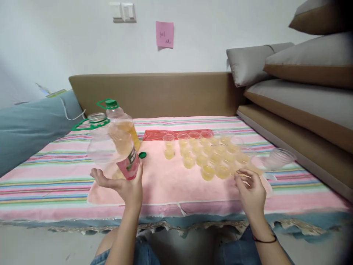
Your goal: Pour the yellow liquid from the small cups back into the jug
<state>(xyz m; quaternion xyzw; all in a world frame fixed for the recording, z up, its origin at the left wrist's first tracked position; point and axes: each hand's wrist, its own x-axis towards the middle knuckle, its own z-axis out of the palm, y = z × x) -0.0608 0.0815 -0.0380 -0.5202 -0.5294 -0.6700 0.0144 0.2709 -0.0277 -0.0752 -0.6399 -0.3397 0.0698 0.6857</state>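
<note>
My left hand (131,187) is open, its fingers spread and its thumb up beside the label of a large clear juice bottle (121,141). That bottle has a green ring handle and no cap. Just behind it stands a second juice bottle (134,134) with a green cap on. A loose green cap (142,155) lies to the right of the bottles. My right hand (250,189) has its thumb and fingers pinched at the edge of a clear plastic cup at the near right of the group. Several plastic cups (207,172) of pale yellow juice stand close together.
A nested stack of clear cups (280,159) lies on its side at the right. Behind the cups is a red plastic bag (176,134). A pink mat (165,187) covers part of the striped cloth (55,176). Grey-brown cushions (303,90) are piled on the right.
</note>
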